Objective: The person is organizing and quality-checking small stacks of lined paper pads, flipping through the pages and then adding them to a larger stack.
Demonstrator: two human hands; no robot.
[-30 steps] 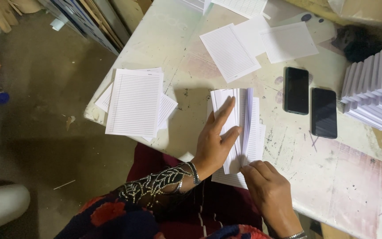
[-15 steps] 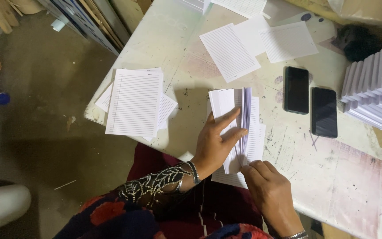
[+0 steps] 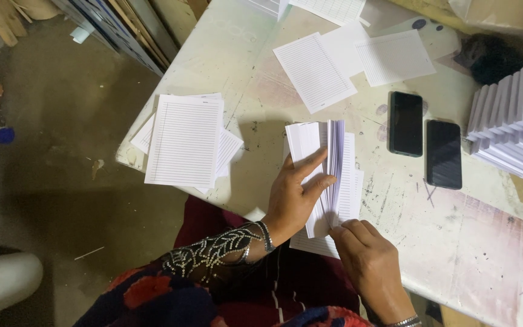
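The paper stack [image 3: 328, 175] lies on the counter [image 3: 455, 242], its sheets fanned up. The left hand [image 3: 295, 197] has its fingers spread around the sheets, holding them. The right hand [image 3: 367, 266] pinches the near corner. Two phones [image 3: 425, 142] lie beyond the right fingers.

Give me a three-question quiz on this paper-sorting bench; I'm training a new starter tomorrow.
1. True or false: the left hand presses on the fanned stack of lined sheets.
2. How many dark phones lie on the table?
3. Which hand pinches the fanned stack's near edge: A left, B right hand?

Key: 1 true; 2 two; 3 B.
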